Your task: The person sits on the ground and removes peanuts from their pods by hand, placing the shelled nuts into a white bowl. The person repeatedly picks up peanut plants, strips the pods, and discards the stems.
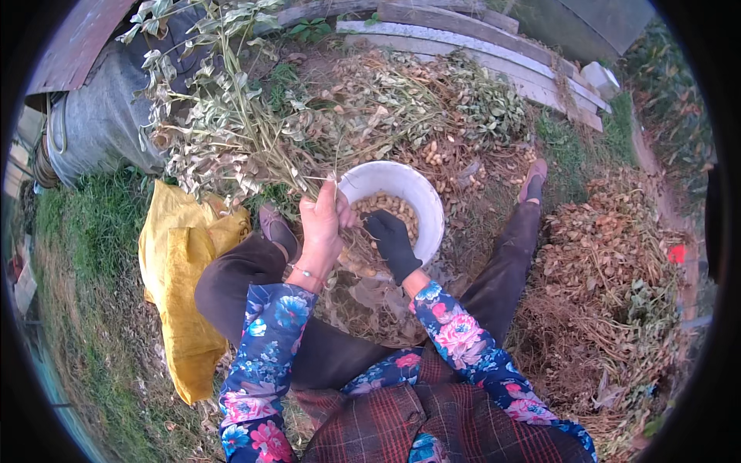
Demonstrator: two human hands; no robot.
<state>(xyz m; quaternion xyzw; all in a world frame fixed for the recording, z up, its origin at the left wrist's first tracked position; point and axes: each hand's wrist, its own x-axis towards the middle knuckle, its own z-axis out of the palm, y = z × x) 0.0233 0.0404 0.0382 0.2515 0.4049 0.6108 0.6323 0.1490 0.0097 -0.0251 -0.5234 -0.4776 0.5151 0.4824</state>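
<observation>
My bare left hand grips a bundle of dried peanut plants by the stems, with the leafy tops pointing up and to the left. The root ends, with peanuts on them, hang below that hand at the near left rim of a white plastic bucket. My right hand, in a dark glove, is at the roots over the bucket; its fingertips are partly hidden, so whether they hold a peanut cannot be told. Loose peanuts in their shells lie inside the bucket.
A yellow woven sack lies on the left. More peanut plants are heaped beyond the bucket, before wooden boards. A large pile of dried plants stands on the right. My legs are spread around the bucket.
</observation>
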